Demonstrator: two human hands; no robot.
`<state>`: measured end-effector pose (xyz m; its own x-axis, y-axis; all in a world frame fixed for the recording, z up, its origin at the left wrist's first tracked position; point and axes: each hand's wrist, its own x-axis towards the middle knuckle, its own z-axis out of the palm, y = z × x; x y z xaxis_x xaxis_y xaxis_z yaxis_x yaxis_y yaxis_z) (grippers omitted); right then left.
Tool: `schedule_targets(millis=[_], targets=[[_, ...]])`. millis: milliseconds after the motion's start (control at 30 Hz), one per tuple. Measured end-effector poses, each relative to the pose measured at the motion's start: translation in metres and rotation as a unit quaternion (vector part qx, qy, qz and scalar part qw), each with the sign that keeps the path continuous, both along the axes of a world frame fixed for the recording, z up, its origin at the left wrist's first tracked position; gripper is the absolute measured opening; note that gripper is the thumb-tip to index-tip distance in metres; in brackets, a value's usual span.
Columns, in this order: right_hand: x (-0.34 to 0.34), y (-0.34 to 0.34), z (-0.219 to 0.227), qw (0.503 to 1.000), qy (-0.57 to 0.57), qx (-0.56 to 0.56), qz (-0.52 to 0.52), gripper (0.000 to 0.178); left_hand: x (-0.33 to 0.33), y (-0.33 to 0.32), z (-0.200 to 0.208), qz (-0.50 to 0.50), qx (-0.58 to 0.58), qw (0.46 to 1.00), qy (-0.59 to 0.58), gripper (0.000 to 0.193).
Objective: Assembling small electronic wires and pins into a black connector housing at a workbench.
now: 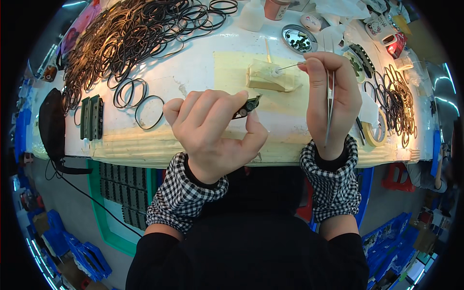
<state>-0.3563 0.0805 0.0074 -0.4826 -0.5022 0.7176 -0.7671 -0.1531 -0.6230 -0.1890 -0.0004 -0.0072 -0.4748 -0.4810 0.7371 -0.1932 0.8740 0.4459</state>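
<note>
My left hand [212, 128] is closed, pinching a small dark green part [247, 107] with round wheel-like details between thumb and fingers. Much of that part is hidden by the fingers. In my right hand [333, 94] a thin metal needle tool [291, 66] is held between thumb and forefinger, and metal tweezers [330, 106] lie along the palm. The needle's tip meets a whitish dab [278, 71] on top of a block wrapped in yellow tape [266, 83]. This block stands on a pale yellow sheet [227, 63], beyond my left hand.
Black rubber rings [145, 29] are heaped at the back left, with more dark rings [396, 99] at the right. Dark green ribbed strips [91, 117] lie at the left. A round metal dish [288, 42] holds small green parts. A tape roll [378, 133] sits near the right edge.
</note>
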Motion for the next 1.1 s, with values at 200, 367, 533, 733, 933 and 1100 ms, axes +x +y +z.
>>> schedule_targets(millis=[200, 367, 533, 733, 933, 1100], targets=[[-0.003, 0.001, 0.003, 0.979, 0.190, 0.050, -0.051, 0.008, 0.006, -0.003, 0.011, -0.199, 0.510, 0.819, 0.170, 0.007], [0.018, 0.013, 0.027, 0.996, 0.005, -0.053, 0.075, 0.007, 0.008, 0.001, 0.015, -0.279, 0.664, 0.671, 0.175, 0.011], [0.041, 0.017, 0.033, 0.954, -0.202, -0.007, 0.221, 0.008, 0.010, 0.004, 0.011, -0.300, 0.710, 0.624, 0.130, 0.022], [0.040, 0.019, 0.031, 0.957, -0.195, 0.013, 0.216, 0.007, 0.008, 0.005, 0.012, -0.312, 0.718, 0.610, 0.127, 0.023], [0.039, 0.018, 0.031, 0.962, -0.174, 0.022, 0.209, 0.007, 0.008, 0.005, 0.010, -0.311, 0.716, 0.611, 0.130, 0.022], [0.038, 0.018, 0.029, 0.962, -0.176, 0.016, 0.210, 0.007, 0.007, 0.005, 0.008, -0.314, 0.718, 0.606, 0.134, 0.022]])
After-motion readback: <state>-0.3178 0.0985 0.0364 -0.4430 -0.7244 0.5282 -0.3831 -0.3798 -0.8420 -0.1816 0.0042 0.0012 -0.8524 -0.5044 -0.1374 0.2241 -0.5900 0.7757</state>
